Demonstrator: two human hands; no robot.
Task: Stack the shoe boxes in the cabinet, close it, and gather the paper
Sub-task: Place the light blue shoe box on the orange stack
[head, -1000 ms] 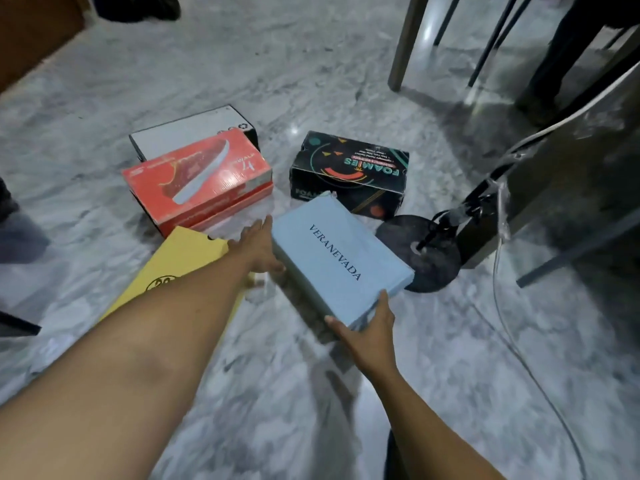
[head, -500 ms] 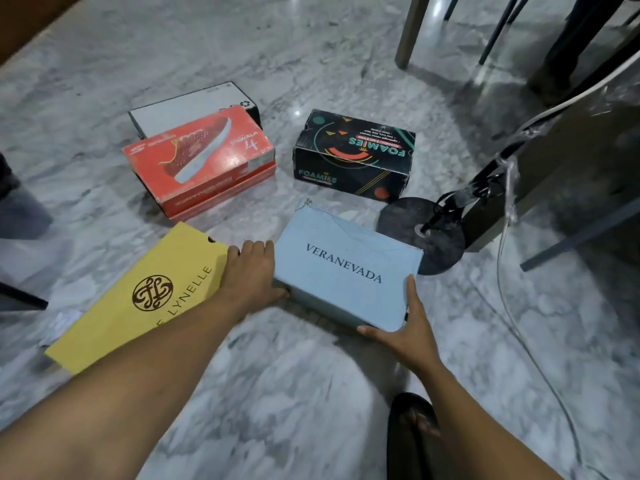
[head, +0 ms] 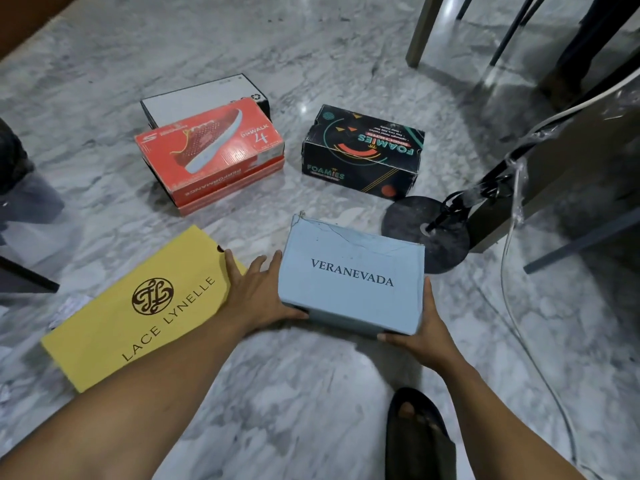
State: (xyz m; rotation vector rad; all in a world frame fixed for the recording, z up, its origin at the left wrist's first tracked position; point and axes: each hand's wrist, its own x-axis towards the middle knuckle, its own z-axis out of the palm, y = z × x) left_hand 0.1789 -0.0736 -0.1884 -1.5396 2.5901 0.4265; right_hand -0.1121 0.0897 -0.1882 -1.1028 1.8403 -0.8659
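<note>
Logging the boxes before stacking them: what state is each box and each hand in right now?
Blue box: closed, lid creased, held at both ends.
Yellow box: closed, flat on the floor.
Red box: closed, on the floor.
White box: closed, behind the red one.
Black box: closed, standing apart.
Left hand: grips the blue box's left end.
Right hand: grips its right end.

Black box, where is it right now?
In the head view, the black box sits on the floor, right of the red box and just beyond the blue box.
</note>
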